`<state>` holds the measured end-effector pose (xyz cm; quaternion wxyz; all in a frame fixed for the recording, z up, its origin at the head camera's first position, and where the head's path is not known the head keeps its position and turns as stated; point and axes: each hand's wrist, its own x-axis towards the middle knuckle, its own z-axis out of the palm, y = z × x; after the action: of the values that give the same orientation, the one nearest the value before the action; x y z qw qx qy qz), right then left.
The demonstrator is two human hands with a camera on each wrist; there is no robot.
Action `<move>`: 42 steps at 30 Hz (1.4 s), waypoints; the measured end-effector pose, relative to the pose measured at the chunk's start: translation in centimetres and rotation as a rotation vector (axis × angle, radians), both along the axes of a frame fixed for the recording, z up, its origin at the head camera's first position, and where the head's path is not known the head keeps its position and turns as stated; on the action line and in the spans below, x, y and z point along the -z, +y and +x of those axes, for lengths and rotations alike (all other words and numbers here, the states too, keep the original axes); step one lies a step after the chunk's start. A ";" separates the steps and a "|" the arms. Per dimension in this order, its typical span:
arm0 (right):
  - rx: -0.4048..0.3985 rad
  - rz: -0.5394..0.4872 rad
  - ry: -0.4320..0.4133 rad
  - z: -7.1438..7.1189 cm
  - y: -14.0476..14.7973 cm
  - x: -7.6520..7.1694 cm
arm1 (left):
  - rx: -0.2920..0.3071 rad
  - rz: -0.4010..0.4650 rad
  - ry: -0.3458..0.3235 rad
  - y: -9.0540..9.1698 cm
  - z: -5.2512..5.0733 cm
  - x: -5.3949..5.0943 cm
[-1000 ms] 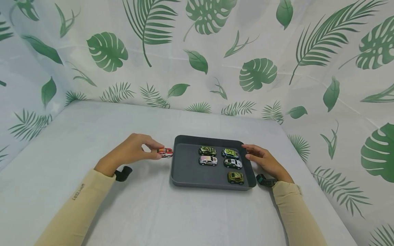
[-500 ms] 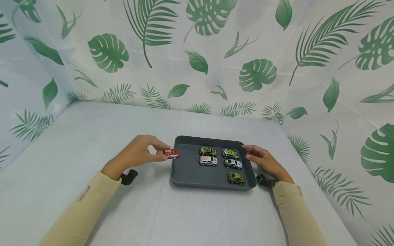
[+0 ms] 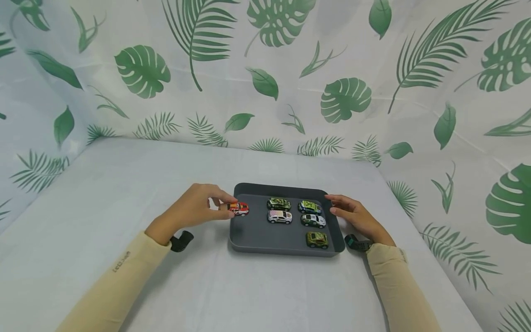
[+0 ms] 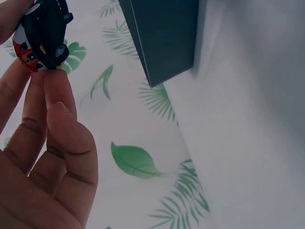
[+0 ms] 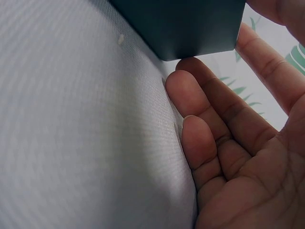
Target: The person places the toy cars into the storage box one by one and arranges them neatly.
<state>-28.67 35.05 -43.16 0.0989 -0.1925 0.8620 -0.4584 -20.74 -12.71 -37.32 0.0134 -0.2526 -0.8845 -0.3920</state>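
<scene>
My left hand pinches a red and white toy car between thumb and fingers. It holds the car just above the left rim of a dark grey tray. In the left wrist view the toy car shows its dark underside and wheels, clear of the tray wall. My right hand rests against the tray's right side with relaxed fingers. Seen from the right wrist, its fingertips lie by the tray's outer wall, the lower ones near the tablecloth.
Inside the tray, a camouflage car and a white car stand near the middle. Along the right are a green-blue car, a white-green car and an olive camouflage car. A white cloth covers the table.
My left hand has moved right with the red toy car, from outside the tray to over its left rim. The right hand and the cars in the tray have stayed put.
</scene>
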 end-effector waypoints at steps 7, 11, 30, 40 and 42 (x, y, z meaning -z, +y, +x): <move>-0.004 -0.011 -0.001 0.0 -0.1 -0.1 | -0.006 -0.013 0.003 0.9 -0.1 -0.3; -0.004 -0.006 0.000 0.0 -0.1 -0.2 | 0.007 -0.011 0.006 1.5 -0.2 -0.3; 0.002 0.001 0.001 0.1 -0.1 -0.3 | 0.013 0.011 -0.044 4.2 0.1 -0.5; 0.003 -0.004 -0.007 0.1 -0.1 -0.2 | -0.023 -0.022 -0.062 5.9 0.8 0.0; 0.003 -0.005 -0.006 0.0 -0.1 -0.2 | -0.021 -0.036 -0.050 6.2 0.9 0.2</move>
<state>-28.62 34.97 -43.00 0.1004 -0.1903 0.8609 -0.4611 -19.85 -6.55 -37.50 -0.0090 -0.2338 -0.8942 -0.3818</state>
